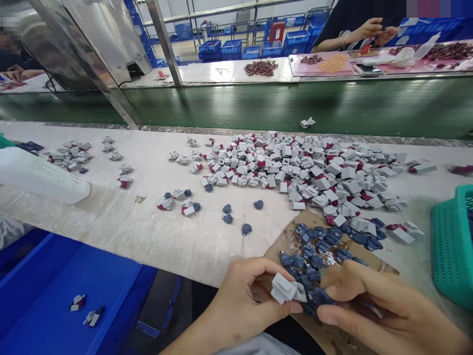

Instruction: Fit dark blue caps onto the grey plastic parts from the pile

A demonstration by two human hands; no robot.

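At the bottom centre my left hand (246, 301) pinches a light grey plastic part (284, 288) between thumb and index finger. Just right of it, my right hand (364, 301) grips a dark blue part (318, 299), which touches the grey part's right end. Beneath and behind both hands lies a brown cardboard sheet (275, 249) bearing many dark blue parts (314, 261). Beyond it spreads a large pile of grey and dark red parts (318, 170). A few loose blue pieces (246, 229) lie to the left of the cardboard.
A green basket (453, 246) stands at the right edge. To the left are a white bottle (40, 175) and a blue bin (111, 276) holding two assembled pieces. A green conveyor (221, 106) runs behind the table, with another person's hands (373, 32) beyond it.
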